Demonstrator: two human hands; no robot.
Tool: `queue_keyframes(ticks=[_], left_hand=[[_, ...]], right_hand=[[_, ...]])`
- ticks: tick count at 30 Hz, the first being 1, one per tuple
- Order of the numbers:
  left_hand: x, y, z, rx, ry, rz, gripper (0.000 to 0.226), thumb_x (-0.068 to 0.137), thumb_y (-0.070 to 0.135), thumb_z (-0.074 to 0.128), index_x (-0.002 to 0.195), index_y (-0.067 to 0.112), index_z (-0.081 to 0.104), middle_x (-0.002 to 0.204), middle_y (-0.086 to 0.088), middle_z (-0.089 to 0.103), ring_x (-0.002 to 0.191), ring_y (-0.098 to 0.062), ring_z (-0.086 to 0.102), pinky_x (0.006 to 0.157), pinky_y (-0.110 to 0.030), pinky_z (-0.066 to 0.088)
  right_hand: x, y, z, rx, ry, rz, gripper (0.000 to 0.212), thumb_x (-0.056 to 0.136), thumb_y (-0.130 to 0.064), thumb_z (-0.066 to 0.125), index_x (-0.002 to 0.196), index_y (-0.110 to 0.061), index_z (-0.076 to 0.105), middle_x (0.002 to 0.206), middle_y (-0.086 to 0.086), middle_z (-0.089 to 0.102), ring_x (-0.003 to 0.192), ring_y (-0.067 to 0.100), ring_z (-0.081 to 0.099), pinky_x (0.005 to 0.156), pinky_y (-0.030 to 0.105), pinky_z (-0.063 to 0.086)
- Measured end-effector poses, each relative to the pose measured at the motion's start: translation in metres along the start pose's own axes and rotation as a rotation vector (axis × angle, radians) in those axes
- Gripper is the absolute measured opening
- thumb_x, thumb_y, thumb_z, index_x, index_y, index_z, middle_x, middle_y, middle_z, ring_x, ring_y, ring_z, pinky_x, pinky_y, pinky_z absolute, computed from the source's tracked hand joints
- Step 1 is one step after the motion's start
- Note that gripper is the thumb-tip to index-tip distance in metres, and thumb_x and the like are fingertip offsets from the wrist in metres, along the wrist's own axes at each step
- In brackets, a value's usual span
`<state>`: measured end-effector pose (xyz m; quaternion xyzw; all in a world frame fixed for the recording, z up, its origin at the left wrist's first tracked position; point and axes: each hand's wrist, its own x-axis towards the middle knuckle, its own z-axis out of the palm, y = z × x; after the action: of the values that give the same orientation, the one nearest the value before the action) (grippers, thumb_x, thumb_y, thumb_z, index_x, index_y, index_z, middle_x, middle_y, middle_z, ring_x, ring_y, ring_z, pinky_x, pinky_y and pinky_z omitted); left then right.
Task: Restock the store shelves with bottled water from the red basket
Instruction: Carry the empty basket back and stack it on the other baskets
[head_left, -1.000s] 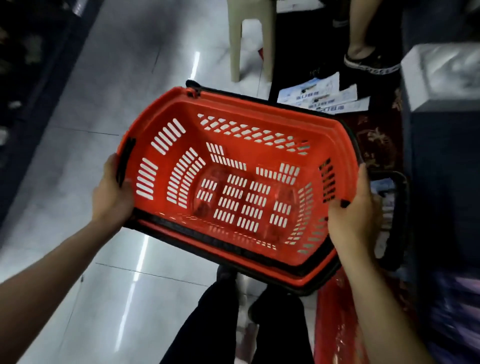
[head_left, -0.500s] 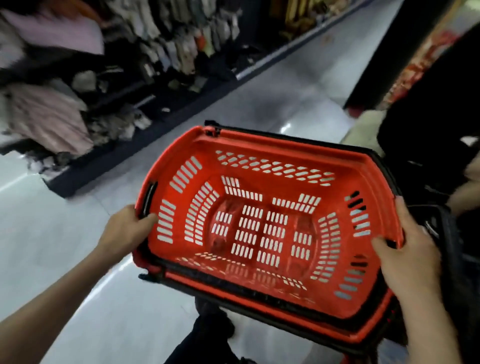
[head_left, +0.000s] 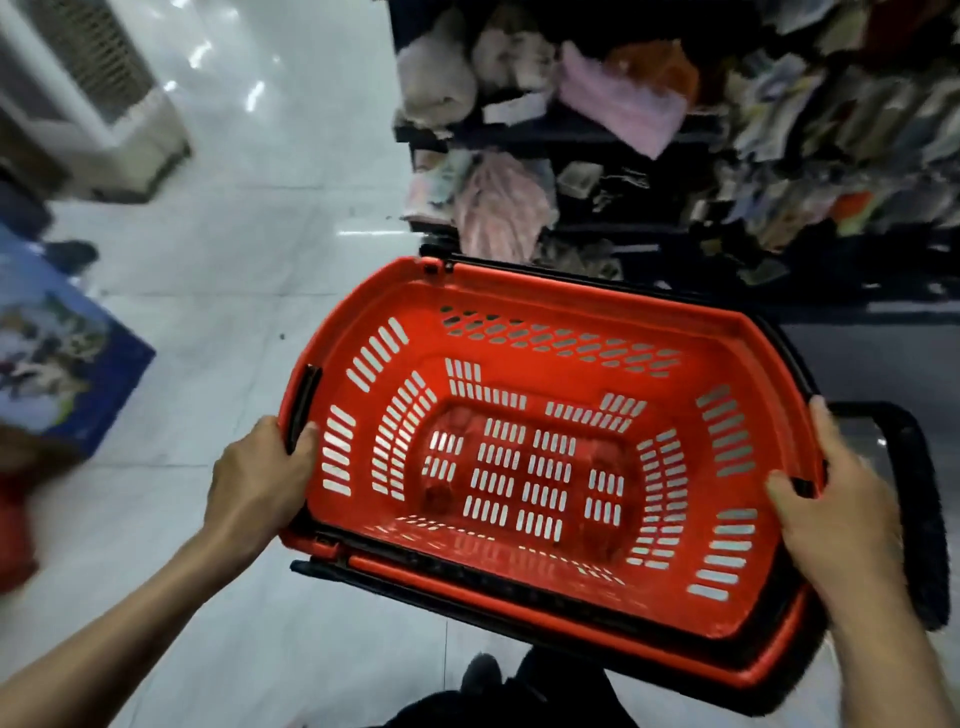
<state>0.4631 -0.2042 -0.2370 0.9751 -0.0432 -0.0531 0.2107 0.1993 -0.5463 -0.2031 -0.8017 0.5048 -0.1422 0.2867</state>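
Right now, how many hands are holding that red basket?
2. The left hand grips the red basket at its left rim, thumb beside a black handle piece. The right hand grips the right rim. No other hand shows.

The basket (head_left: 571, 374) is held above the floor (head_left: 260, 234), with the left hand (head_left: 254, 483) on its left rim and the right hand (head_left: 841, 525) on its right rim, shelves (head_left: 597, 132) of clothes (head_left: 618, 98) beyond it, and a box (head_left: 62, 353) on the floor far to its left.
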Motion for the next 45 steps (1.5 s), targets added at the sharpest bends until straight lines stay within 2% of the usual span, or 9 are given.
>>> queue_keyframes(ticks=[5, 10, 17, 21, 25, 30, 33, 41, 45], left_hand=[[0.054, -0.028, -0.020, 0.080, 0.111, -0.225, 0.043, 0.097, 0.047, 0.043, 0.108, 0.007, 0.056, 0.101, -0.020, 0.068, 0.082, -0.036, 0.060, 0.067, -0.035, 0.038], [0.079, -0.054, -0.033, 0.026, 0.197, -0.490, 0.037, 0.097, 0.036, 0.048, 0.113, 0.004, 0.058, 0.105, -0.023, 0.067, 0.092, -0.042, 0.063, 0.071, -0.038, 0.043], [0.066, -0.072, -0.072, -0.046, 0.429, -0.826, 0.042, 0.100, 0.037, 0.041, 0.137, 0.016, 0.037, 0.114, -0.027, 0.063, 0.098, -0.049, 0.059, 0.078, -0.047, 0.046], [0.063, -0.121, -0.087, -0.029, 0.510, -1.034, 0.027, 0.099, 0.037, 0.044, 0.112, 0.013, 0.041, 0.099, -0.025, 0.063, 0.080, -0.041, 0.055, 0.069, -0.041, 0.040], [0.069, -0.187, -0.099, -0.065, 0.555, -1.205, 0.023, 0.096, 0.031, 0.048, 0.099, 0.009, 0.041, 0.093, -0.025, 0.063, 0.083, -0.046, 0.059, 0.069, -0.043, 0.045], [0.077, -0.273, -0.130, -0.137, 0.583, -1.314, 0.023, 0.099, 0.031, 0.046, 0.102, 0.010, 0.037, 0.082, -0.012, 0.050, 0.067, -0.031, 0.048, 0.064, -0.040, 0.038], [0.083, -0.330, -0.163, -0.166, 0.601, -1.335, 0.027, 0.099, 0.035, 0.044, 0.106, 0.011, 0.038, 0.081, -0.010, 0.053, 0.056, -0.021, 0.044, 0.058, -0.037, 0.038], [0.086, -0.460, -0.221, -0.164, 0.634, -1.487, 0.037, 0.101, 0.034, 0.042, 0.122, 0.004, 0.044, 0.101, -0.023, 0.063, 0.068, -0.026, 0.047, 0.061, -0.038, 0.039], [0.090, -0.546, -0.248, -0.156, 0.647, -1.566, 0.036, 0.102, 0.034, 0.041, 0.122, 0.005, 0.045, 0.102, -0.021, 0.063, 0.062, -0.021, 0.044, 0.053, -0.033, 0.034]], right_hand=[[0.099, -0.085, 0.078, -0.042, -0.170, -0.203, 0.079, 0.091, -0.015, 0.062, 0.154, -0.041, 0.022, 0.103, 0.006, 0.045, 0.083, 0.022, 0.045, 0.076, 0.035, 0.039], [0.178, -0.205, 0.163, -0.083, -0.332, -0.463, 0.082, 0.085, -0.012, 0.066, 0.154, -0.037, 0.028, 0.118, 0.022, 0.057, 0.105, 0.039, 0.059, 0.088, 0.043, 0.046], [0.193, -0.368, 0.270, -0.049, -0.590, -0.848, 0.081, 0.083, -0.006, 0.066, 0.154, -0.029, 0.033, 0.126, 0.025, 0.059, 0.114, 0.039, 0.059, 0.096, 0.042, 0.045], [0.157, -0.439, 0.333, -0.112, -0.702, -1.019, 0.082, 0.083, -0.012, 0.067, 0.155, -0.028, 0.030, 0.117, 0.024, 0.061, 0.106, 0.040, 0.060, 0.092, 0.047, 0.048], [0.097, -0.505, 0.397, -0.172, -0.834, -1.110, 0.087, 0.084, -0.016, 0.070, 0.156, -0.034, 0.024, 0.118, 0.019, 0.057, 0.109, 0.037, 0.057, 0.092, 0.040, 0.044], [0.007, -0.580, 0.462, -0.163, -0.916, -1.198, 0.084, 0.085, -0.019, 0.069, 0.155, -0.034, 0.026, 0.119, 0.016, 0.057, 0.109, 0.036, 0.058, 0.086, 0.035, 0.042], [-0.048, -0.626, 0.493, -0.134, -0.951, -1.222, 0.083, 0.085, -0.020, 0.069, 0.155, -0.035, 0.027, 0.121, 0.014, 0.060, 0.104, 0.033, 0.062, 0.086, 0.039, 0.049], [-0.199, -0.728, 0.579, -0.132, -1.004, -1.288, 0.080, 0.086, -0.023, 0.068, 0.153, -0.039, 0.027, 0.125, 0.013, 0.059, 0.110, 0.035, 0.060, 0.093, 0.046, 0.049], [-0.287, -0.781, 0.643, -0.133, -1.048, -1.345, 0.077, 0.086, -0.014, 0.063, 0.152, -0.038, 0.031, 0.127, 0.016, 0.062, 0.112, 0.036, 0.060, 0.092, 0.044, 0.048]])
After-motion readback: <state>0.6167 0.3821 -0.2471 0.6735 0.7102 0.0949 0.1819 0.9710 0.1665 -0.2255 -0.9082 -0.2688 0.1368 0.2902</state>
